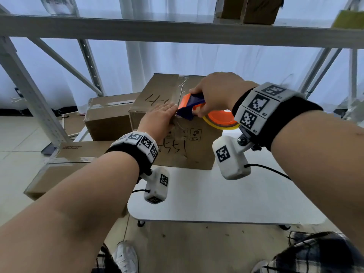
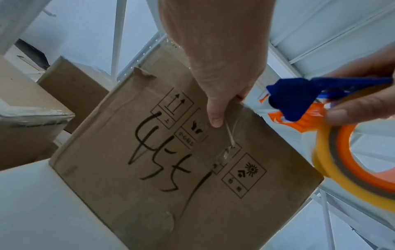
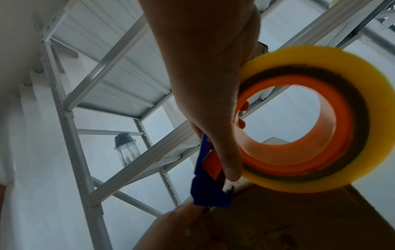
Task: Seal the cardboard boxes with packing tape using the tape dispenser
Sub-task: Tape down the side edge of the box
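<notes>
On the white worktop (image 1: 197,194), frame centre, sits the box (image 1: 177,138). Left hand (image 1: 157,120) presses flat at its near top edge; right hand (image 1: 214,95) grips the dispenser (image 1: 190,106) just right, the seam (image 1: 182,89) running away up-frame.

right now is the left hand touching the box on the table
Touching. In the left wrist view the left hand lies over the box top edge, its thumb pressed on the front face; the head view shows straight fingers flat on top.
</notes>
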A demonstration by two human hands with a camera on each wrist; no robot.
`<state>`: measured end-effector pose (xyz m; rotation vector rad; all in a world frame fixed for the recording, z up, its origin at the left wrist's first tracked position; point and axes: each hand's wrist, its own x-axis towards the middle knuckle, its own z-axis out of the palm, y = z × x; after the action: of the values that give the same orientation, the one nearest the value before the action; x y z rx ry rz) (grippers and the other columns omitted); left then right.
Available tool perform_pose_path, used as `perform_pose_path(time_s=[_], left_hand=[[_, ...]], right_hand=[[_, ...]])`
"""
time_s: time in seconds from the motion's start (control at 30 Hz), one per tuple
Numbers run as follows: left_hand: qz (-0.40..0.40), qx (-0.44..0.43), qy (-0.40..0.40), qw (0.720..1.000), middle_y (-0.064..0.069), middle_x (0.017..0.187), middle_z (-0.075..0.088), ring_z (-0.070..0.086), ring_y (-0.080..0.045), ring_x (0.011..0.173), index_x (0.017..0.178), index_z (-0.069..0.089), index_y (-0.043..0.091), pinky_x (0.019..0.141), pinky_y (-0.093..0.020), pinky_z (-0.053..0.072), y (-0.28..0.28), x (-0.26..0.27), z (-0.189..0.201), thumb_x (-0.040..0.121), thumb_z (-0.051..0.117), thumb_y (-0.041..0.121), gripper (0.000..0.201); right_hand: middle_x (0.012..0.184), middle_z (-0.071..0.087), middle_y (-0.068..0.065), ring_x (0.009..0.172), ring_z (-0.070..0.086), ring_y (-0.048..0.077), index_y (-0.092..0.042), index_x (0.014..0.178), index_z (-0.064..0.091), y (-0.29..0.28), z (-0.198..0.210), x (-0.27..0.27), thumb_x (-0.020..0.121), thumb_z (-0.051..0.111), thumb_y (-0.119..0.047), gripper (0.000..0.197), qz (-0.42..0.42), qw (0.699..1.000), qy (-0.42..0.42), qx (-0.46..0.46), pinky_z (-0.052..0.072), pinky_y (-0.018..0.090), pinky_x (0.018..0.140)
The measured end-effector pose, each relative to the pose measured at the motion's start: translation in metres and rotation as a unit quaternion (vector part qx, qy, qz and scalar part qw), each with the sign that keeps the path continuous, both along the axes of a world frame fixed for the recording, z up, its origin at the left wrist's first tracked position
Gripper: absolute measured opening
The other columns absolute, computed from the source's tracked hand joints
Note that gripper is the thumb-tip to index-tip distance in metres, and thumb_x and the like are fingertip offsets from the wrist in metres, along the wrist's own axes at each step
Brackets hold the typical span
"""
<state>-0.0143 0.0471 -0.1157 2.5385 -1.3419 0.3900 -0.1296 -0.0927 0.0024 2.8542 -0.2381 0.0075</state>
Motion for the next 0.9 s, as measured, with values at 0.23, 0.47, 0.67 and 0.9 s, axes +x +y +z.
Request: perform_pose_path(time_s=[0.23,0.47,0.67,0.9], left_hand=[[0.019,-0.007,-0.002,1.0,0.001,0.156,0.025,0.02,-0.012,0.144,0.149,0.025,0.019,0.117,-0.028,0.007,-0.003,-0.004,-0.002,0.093,0.059,0.02,0.066],[0.023,0.007,-0.009,1.0,0.0,0.157,0.023,0.019,-0.013,0.145,0.15,0.023,0.02,0.118,-0.029,0.008,-0.002,-0.004,-0.003,0.094,0.058,0.026,0.067],[0.062,0.041,-0.015,0.997,-0.006,0.158,0.016,0.013,-0.018,0.146,0.152,0.015,0.013,0.119,-0.034,0.006,-0.009,-0.018,-0.002,0.094,0.053,0.038,0.073],[-0.02,0.061,-0.02,0.998,-0.003,0.159,0.013,0.01,-0.015,0.147,0.152,0.012,0.014,0.12,-0.032,0.003,-0.041,-0.04,0.005,0.093,0.055,0.042,0.078]], right_hand=[[0.104,0.046,-0.004,0.107,0.051,0.022,-0.042,0.144,0.034,-0.031,0.0,-0.039,0.082,0.066,-0.051,0.07,-0.034,0.999,0.001,-0.025,0.035,0.031,0.074],[0.117,0.051,0.001,0.109,0.052,0.024,-0.042,0.145,0.031,-0.038,-0.014,-0.039,0.083,0.065,-0.051,0.071,-0.028,0.999,-0.005,-0.021,0.035,0.031,0.077],[0.117,0.051,0.003,0.11,0.051,0.024,-0.042,0.145,0.031,-0.039,-0.016,-0.042,0.083,0.064,-0.051,0.07,-0.015,0.999,-0.02,-0.034,0.032,0.031,0.078],[0.123,0.052,0.005,0.114,0.049,0.026,-0.041,0.145,0.031,-0.038,-0.01,-0.043,0.084,0.063,-0.051,0.069,-0.012,0.998,-0.013,-0.065,0.036,0.037,0.089]])
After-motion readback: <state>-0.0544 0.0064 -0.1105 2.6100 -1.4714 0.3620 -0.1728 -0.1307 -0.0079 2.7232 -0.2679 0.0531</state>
